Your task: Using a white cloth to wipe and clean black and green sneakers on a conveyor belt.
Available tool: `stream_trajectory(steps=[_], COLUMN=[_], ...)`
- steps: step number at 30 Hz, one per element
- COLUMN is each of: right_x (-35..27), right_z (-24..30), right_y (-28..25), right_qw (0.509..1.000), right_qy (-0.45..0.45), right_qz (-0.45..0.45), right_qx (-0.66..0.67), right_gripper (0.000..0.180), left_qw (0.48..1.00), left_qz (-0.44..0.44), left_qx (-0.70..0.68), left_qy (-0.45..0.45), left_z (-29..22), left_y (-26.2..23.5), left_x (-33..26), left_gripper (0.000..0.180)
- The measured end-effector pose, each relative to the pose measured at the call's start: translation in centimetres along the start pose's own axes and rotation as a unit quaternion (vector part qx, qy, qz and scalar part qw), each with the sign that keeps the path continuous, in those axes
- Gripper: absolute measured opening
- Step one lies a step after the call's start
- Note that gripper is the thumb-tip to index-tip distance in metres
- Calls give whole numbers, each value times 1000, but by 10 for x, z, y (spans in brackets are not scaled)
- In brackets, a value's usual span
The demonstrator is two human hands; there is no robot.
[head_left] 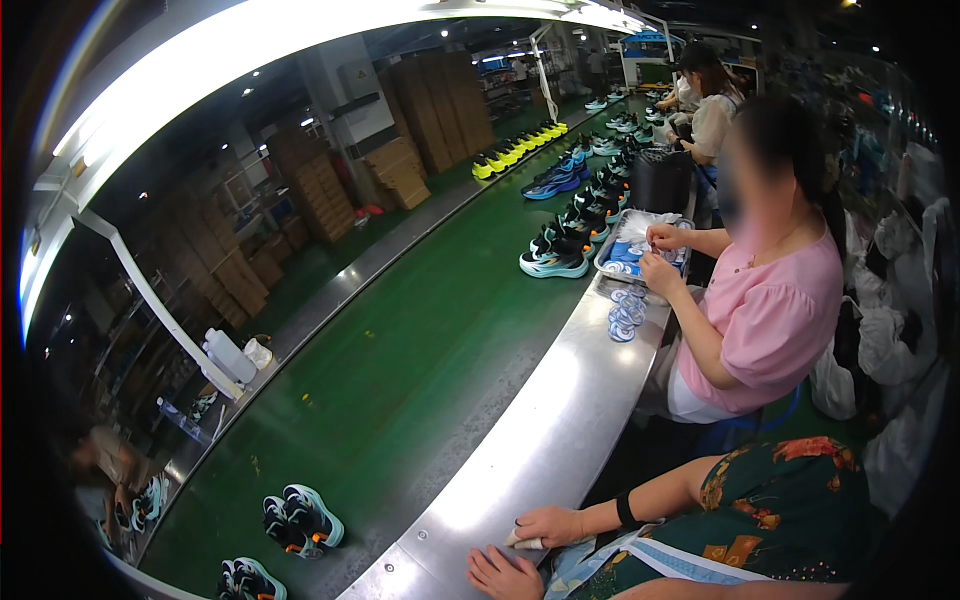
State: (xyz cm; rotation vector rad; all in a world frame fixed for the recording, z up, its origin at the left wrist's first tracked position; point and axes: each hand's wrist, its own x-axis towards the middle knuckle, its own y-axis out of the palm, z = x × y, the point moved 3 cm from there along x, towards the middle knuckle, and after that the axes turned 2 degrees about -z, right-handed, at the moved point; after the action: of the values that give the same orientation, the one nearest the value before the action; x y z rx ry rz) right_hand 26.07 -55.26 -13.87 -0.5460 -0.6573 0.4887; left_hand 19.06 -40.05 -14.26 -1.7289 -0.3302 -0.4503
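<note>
My left hand (503,575) lies flat on the metal ledge, fingers spread, with nothing in it. Just beyond it my right hand (548,526), a black band on its wrist, rests with curled fingers at the ledge's edge. A pale, cloth-like piece (524,543) shows at those fingers; whether it is held or wrapped round a finger is unclear. The bare metal ledge (480,505) runs beside a green conveyor belt (400,370). Nearest on the belt are a pair of black and light-blue sneakers (303,520) and another pair (250,580), cut by the lower edge.
A co-worker in pink (770,320) handles something small above a metal tray (602,268) of blue-and-white pieces. Round blue-and-white pieces (627,314) lie on the ledge. More sneakers (556,250) and yellow shoes (518,150) line the belt's far part. A white jug (230,355) stands across.
</note>
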Motion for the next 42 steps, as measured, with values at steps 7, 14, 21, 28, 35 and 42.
stream_trajectory(steps=[7,14,21,28,35,42], right_x=[-6,-5,-4,-3,-5,-6], right_z=[0,-2,1,8,10,7], right_y=[0,-2,-7,-8,-10,-10], right_qw=[1000,1000,1000,1000,1000,1000], right_qy=[5,8,8,-3,2,0], right_qz=[3,13,13,8,7,6], right_qx=[-3,13,11,4,21,16], right_gripper=[19,21,20,20,21,20], left_qw=[998,998,998,998,998,997], left_qz=[45,49,49,41,45,59], left_qx=[-24,-26,-25,-26,-24,-36], left_qy=[-30,-30,-25,-28,-30,-29], left_z=[-6,-10,-10,-8,-9,-11], left_y=[-11,-18,-15,-16,-16,-19], left_x=[3,7,9,4,2,4], left_gripper=[47,48,48,46,46,51])
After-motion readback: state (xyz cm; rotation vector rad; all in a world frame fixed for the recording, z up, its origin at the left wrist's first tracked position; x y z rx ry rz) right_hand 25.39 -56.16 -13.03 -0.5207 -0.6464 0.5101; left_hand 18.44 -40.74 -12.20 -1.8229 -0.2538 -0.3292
